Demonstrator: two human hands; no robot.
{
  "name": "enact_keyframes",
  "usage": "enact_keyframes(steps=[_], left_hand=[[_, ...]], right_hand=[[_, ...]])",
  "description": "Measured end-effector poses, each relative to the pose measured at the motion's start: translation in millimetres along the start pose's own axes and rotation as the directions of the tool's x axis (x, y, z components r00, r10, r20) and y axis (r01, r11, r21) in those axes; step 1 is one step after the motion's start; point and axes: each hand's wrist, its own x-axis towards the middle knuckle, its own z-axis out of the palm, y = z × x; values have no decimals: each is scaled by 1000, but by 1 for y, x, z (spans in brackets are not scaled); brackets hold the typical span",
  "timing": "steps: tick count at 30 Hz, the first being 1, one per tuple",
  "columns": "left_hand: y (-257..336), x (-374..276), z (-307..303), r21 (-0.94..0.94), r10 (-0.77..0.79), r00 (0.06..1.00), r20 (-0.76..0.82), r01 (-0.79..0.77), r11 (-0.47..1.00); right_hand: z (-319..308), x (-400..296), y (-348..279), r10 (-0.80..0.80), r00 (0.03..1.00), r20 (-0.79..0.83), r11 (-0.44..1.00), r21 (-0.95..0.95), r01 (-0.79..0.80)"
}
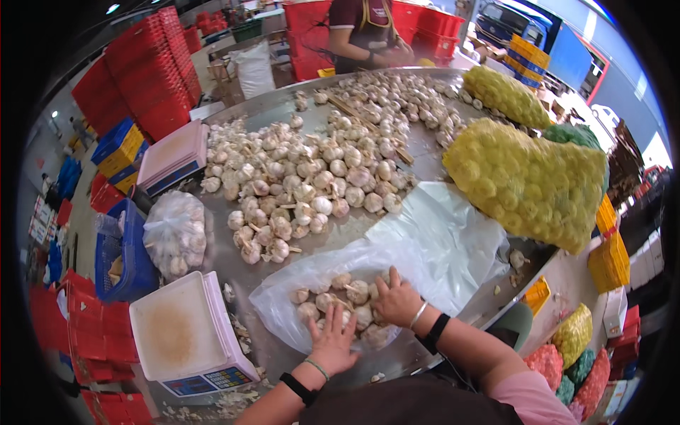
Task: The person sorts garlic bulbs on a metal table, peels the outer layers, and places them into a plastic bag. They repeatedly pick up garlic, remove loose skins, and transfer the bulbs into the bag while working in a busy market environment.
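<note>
In front of me a clear plastic bag [276, 287] lies on the metal table with its mouth spread, holding several garlic bulbs [358, 291]. My left hand [333, 340] rests at the near side of these bulbs, fingers apart. On their right side, my right hand [397, 300] touches the bulbs with spread fingers. Neither hand is closed around a bulb. Just beyond the bag lies a flat sheet of translucent plastic [443, 234]. Past it spreads a large heap of loose garlic bulbs [313, 175].
A digital scale [172, 324] stands at the left, with a filled garlic bag [176, 234] and another scale [172, 151] beyond. Yellow mesh sacks [526, 175] occupy the right side. A wooden stick [372, 127] crosses the heap. A co-worker [364, 32] stands across the table [260, 114].
</note>
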Motion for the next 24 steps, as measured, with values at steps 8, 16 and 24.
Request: enact_keyframes(steps=[8, 16, 24], left_hand=[[-28, 37, -97, -660, -190, 979, 80, 195, 725], [-183, 113, -75, -298, -519, 696, -496, 425, 855], [-138, 159, -66, -268, -634, 757, -158, 585, 766]], right_hand=[[-4, 1, -9, 313, 938, 151, 884, 316, -345], [-71, -2, 31, 416, 904, 95, 661, 651, -373], [-66, 27, 91, 523, 852, -25, 583, 739, -336]])
